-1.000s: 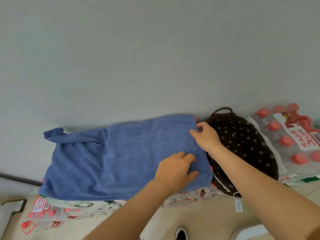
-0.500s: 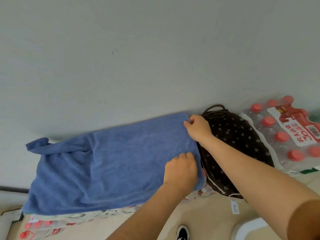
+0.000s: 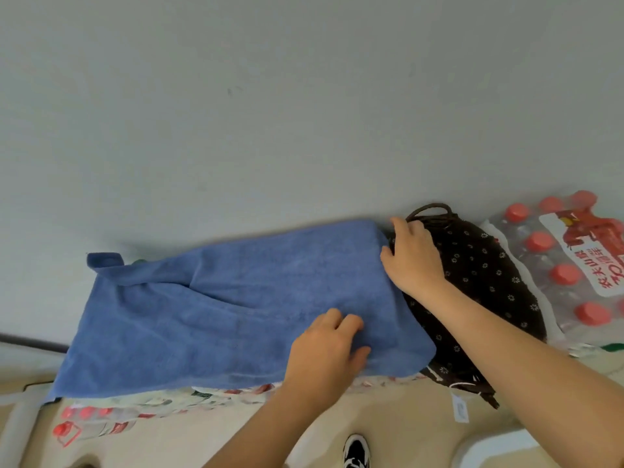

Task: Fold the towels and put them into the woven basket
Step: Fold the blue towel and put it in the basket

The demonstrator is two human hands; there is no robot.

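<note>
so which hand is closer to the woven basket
Right. The right hand holds the blue towel at its corner, over the woven basket; the left hand is on the towel, short of the basket.

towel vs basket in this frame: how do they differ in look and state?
Colour: the blue towel is plain; the woven basket is dark brown, its liner dotted with small flowers.
Pose: the blue towel lies spread out, its far-left corner rumpled; the woven basket sits at its right end, and no towel shows in it.
Shared: both sit along the grey wall.

Bottle packs [image 3: 111,417], blue towel [image 3: 236,309] on top
</note>
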